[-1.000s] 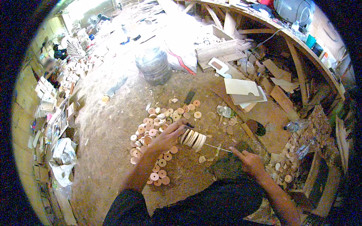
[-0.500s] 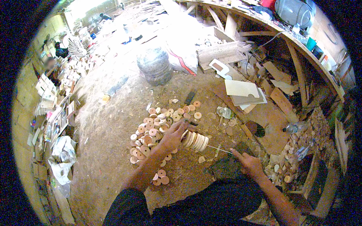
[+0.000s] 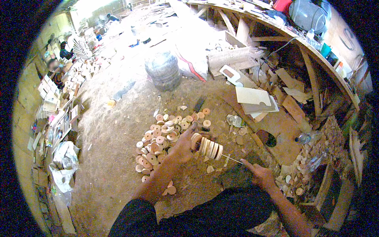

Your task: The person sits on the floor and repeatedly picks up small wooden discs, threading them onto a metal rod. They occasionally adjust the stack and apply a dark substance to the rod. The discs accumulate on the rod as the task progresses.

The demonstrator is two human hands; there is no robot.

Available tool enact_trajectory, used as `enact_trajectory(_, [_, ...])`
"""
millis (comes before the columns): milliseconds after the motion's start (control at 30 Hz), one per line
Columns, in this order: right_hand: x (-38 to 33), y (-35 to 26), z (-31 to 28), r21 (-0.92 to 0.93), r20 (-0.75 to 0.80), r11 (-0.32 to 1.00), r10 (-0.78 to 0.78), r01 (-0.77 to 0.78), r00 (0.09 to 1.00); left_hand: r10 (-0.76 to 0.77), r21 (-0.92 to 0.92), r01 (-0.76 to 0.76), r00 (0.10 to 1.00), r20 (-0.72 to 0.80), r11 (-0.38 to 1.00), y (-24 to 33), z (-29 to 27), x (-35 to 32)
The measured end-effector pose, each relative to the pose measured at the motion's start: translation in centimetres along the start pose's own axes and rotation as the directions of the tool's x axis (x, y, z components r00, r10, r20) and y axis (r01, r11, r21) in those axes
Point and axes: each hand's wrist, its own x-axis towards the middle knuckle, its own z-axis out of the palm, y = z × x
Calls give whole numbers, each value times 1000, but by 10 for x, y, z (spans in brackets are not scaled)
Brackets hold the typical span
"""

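A row of pale round wooden discs [image 3: 211, 149] is threaded on a thin metal rod [image 3: 232, 158] in front of me. At the row's far-left end, my left hand [image 3: 184, 147] is closed around a few discs, its fingers partly hidden behind them. A dark gap separates these from the rest of the row. My right hand [image 3: 261, 174] grips the rod's other end, index finger stretched along it. Beside and beyond my left hand lies a heap of loose wooden discs [image 3: 152, 148] with centre holes, on the dirt floor. Several stray discs [image 3: 171, 190] lie nearer to me.
A grey drum-shaped container [image 3: 162, 71] stands ahead, next to a white sack [image 3: 191, 63] with a red stripe. Flat boards [image 3: 254, 98] and scraps lie at right, under a curved workbench [image 3: 292, 31]. Plastic bags [image 3: 64, 166] and wood offcuts line the left wall. Another person sits far left.
The threaded discs have shifted slightly toward my right hand, and a gap has opened between them and those at my left hand. Both hands stay in nearly the same places.
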Motion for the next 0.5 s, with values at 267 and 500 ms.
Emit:
enact_trajectory(267, [1, 5, -1, 157, -163, 987, -17, 43, 987, -339, -778, 109, 930, -139, 619, -28, 24, 10])
enact_trajectory(500, [0, 8, 1, 160, -116, 987, 24, -5, 993, -299, -676, 134, 945, -133, 725, -44, 72, -4])
